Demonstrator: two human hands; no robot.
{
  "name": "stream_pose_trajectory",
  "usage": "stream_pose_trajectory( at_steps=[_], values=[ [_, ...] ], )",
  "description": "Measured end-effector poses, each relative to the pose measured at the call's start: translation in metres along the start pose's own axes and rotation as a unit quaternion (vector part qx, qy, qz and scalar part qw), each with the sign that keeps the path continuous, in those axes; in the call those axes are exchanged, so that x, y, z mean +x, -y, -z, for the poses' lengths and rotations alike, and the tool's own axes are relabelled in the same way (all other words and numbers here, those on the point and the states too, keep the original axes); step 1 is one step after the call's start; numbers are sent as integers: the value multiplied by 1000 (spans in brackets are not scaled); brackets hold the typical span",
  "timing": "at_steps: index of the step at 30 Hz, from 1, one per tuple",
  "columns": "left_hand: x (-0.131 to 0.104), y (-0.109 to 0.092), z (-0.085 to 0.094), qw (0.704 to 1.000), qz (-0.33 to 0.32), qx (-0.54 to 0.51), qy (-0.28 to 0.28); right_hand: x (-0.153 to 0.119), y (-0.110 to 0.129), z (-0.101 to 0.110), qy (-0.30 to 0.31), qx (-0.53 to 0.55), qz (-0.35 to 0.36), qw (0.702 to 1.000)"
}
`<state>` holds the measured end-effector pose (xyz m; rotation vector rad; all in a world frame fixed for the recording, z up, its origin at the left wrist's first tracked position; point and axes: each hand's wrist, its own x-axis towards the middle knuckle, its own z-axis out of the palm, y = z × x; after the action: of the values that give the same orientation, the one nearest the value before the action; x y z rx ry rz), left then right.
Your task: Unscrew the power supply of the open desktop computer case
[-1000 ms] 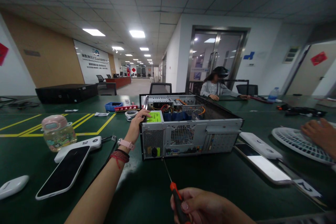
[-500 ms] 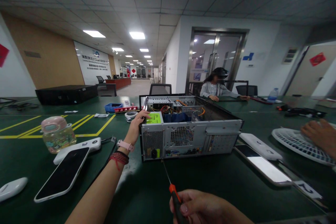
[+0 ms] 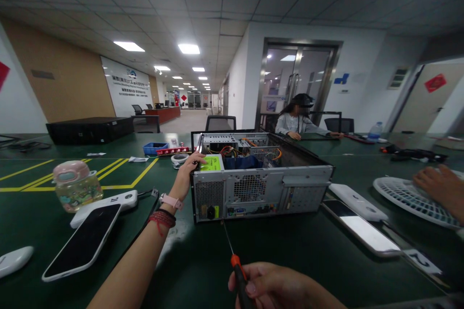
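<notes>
An opened computer case (image 3: 261,178) lies on the green table with its rear panel facing me. My left hand (image 3: 190,166) grips its left rear corner, some fingers over the yellow-green label of the power supply (image 3: 211,163). My right hand (image 3: 270,282) is closed around the black and orange handle of a screwdriver (image 3: 239,270). The thin shaft points up and forward, its tip at the lower rear edge of the case, below the power socket. Whether the tip sits in a screw is too small to tell. Wires and a dark blue part show inside the case.
Left are a pink-lidded bottle (image 3: 78,188), a phone (image 3: 83,241) and a white power bank (image 3: 105,207). A second phone (image 3: 362,227) lies right, near another person's hand (image 3: 440,186) on a white fan grille (image 3: 406,198). Behind sits a person (image 3: 290,123); a blue tray (image 3: 155,148) is farther left.
The view has shifted slightly, so everything sits a little farther left. My left hand stays on the case, and the screwdriver tip remains at its lower edge.
</notes>
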<state>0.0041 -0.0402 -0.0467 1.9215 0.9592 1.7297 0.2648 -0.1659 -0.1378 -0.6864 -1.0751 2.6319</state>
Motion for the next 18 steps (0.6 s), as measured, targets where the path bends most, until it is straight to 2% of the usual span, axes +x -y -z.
stream_pose_trajectory(
  at_steps=[4,8,11,14,18],
  values=[
    [0,0,1,1000,0,6,3,-1,0,-3,-23,9,-1,1000],
    [0,1,1,1000,3,2,3,-1,-2,-13,-92,-3,-9,996],
    [-1,1,1,1000,7,0,5,-1,-7,-23,-144,8,15,989],
    [-1,1,1,1000,4,-2,9,1,-13,-28,-165,27,47,985],
    [-1,0,0,1000,8,4,6,0,-24,-22,-196,6,73,978]
  ],
)
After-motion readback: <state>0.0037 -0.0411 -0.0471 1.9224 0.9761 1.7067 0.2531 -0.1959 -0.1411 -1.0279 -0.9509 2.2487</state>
